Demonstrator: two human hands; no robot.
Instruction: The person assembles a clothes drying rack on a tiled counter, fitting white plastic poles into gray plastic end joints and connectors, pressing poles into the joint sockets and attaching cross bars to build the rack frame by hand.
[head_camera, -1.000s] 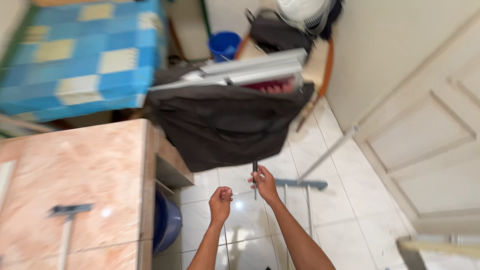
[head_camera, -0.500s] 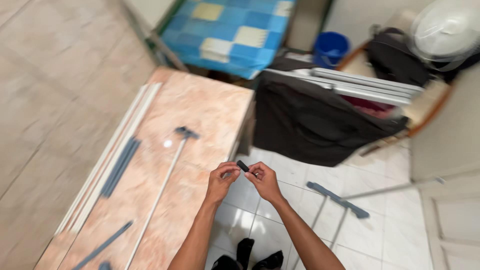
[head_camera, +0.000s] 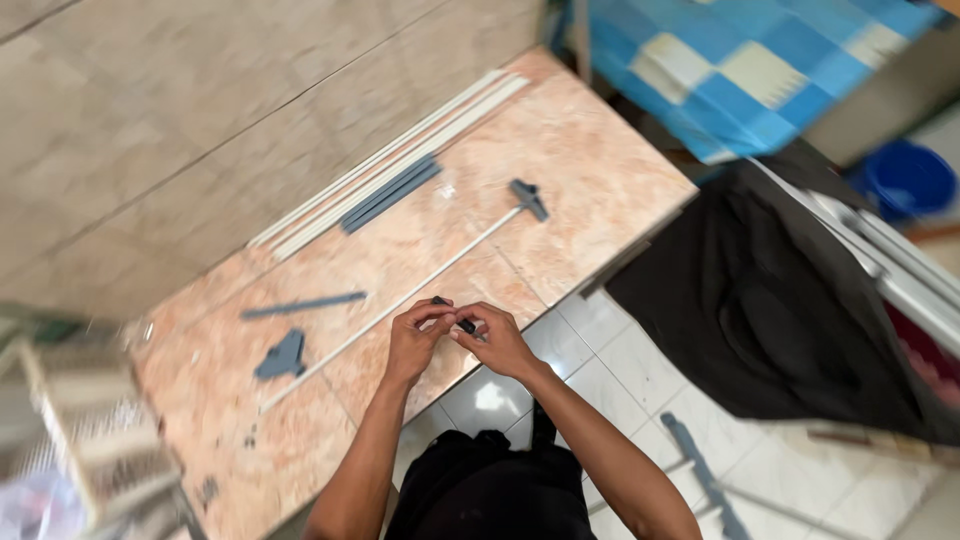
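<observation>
Between the two hands, over the near edge of the pink marble-patterned countertop (head_camera: 560, 170), a small dark plastic piece (head_camera: 466, 326) was pinched: left hand (head_camera: 415, 340) and right hand (head_camera: 498, 342) both had fingertips closed on it, thumbs meeting. Just beyond the grip lay a long white rod with a grey T-shaped end cap (head_camera: 525, 198), apparently already fitted. Left of the grip, a grey bracket (head_camera: 281, 356) and a flat grey strip (head_camera: 303, 304) lay loose, seemingly not yet mounted. Farther off, white and grey rails (head_camera: 390, 180) lay along the wall. No packages, labels or signs were visible.
</observation>
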